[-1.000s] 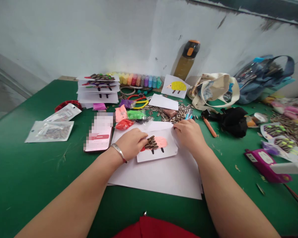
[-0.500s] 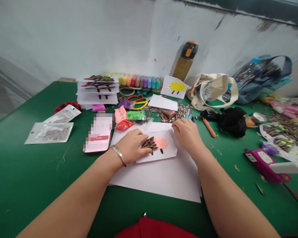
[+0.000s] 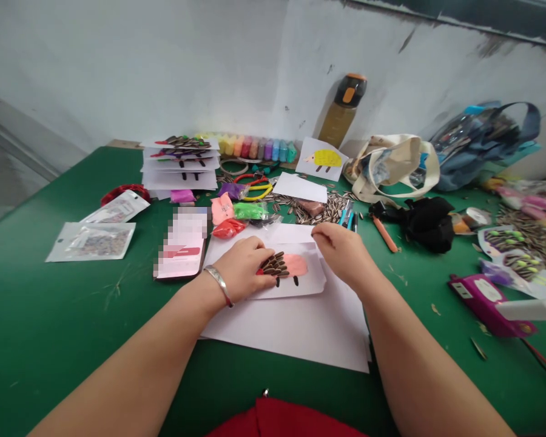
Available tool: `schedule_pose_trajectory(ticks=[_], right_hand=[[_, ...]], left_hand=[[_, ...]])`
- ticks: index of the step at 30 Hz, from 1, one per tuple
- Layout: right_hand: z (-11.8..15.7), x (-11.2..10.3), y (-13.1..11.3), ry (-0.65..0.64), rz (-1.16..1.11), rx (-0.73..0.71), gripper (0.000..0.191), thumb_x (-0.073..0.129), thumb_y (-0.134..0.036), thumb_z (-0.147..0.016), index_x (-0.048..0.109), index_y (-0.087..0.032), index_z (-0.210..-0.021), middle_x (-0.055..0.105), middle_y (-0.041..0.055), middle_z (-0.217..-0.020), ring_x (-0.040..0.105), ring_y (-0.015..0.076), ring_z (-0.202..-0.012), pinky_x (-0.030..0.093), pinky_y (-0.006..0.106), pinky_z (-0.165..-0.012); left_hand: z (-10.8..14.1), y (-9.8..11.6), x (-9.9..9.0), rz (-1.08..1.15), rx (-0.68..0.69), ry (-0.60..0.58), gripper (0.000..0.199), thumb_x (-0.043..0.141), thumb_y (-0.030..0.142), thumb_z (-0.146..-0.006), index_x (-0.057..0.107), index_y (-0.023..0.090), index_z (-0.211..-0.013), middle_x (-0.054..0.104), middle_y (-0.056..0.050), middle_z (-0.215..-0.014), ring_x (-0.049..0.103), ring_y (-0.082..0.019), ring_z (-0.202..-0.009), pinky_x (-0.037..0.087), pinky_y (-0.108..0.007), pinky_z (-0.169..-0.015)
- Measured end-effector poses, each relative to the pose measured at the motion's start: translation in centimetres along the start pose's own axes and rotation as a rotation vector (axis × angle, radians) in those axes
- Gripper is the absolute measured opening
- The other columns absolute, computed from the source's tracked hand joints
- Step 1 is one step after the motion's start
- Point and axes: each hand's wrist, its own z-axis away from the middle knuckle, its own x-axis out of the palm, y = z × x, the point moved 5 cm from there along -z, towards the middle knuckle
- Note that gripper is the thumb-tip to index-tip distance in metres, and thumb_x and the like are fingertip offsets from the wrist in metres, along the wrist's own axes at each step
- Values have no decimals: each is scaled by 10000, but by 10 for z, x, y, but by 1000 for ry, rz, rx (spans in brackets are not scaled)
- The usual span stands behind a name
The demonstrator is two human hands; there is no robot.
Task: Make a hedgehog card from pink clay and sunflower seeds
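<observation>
Toward the white paper sheets' [image 3: 291,331] far edge, our left hand [image 3: 236,271] spreads thumb and fingers on the light, probably bendable white card [image 3: 310,284], best held by its rim, while our right hand's [image 3: 346,252] fingertips press together, any contents unclear.

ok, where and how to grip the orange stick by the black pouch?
I'd pinch the orange stick mid-length, fingers across its width, coming from above: it's slim, lies flat and its top is uncovered. Avoid the far end, close to the black pouch.
</observation>
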Motion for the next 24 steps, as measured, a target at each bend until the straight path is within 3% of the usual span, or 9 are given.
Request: schedule_pose_trajectory(ticks=[3, 6, 9, 18, 24], right_hand=[[2, -2, 4, 45, -167, 89, 284, 458, -239, -843, 650, -241, -1053, 682, 24, -871, 597, 176, -784, 425, 294, -719], [3, 9, 1, -41, -327, 116, 245, 491, -242, -817, 690, -226, -959, 686, 22, -873, 608, 173, -819, 440, 299, -752], [4, 19, -6, -127, -414, 132, 237, 511, -235, -791, 669, -227, -969, 642, -9, -741, 575, 149, -704, 438, 283, -674], [2, 16, -6, -71, -573, 155, 98, 486, -238, -802, 560, -219, -863, 590, -15, -772, 565, 139, -712, 437, 283, -670], [3, 12, -10, -43, -455, 99, 128, 508, -219, -770, 621, -219, -831, 577, -10, -743, 510, 138, -684, 399, 268, -626]], left_hand=[[0, 0, 1, -4, 12, 7, 292, 604, 404, -748, 646, 197, -950, 525, -62, -920, 485, -225, -864, 398, -340, -791], [0, 1, 1, -2, 39, 25, 327, 597, 412, -756, 635, 205, -1006, 529, -62, -929, 485, -226, -877, 395, -342, -806], [0, 2, 1, -2, 38, 22, 316, 582, 423, -773, 636, 205, -995, 532, -60, -921, 484, -226, -879, 393, -337, -804], [0, 2, 0, -2, 32, 11, 300, 580, 428, -786, 642, 202, -974, 543, -59, -919, 489, -224, -873, 396, -339, -803], [-1, 2, -2, -4, 36, 15, 275, 573, 412, -800, 651, 186, -936, 548, -60, -890, 501, -216, -848, 396, -326, -776]])
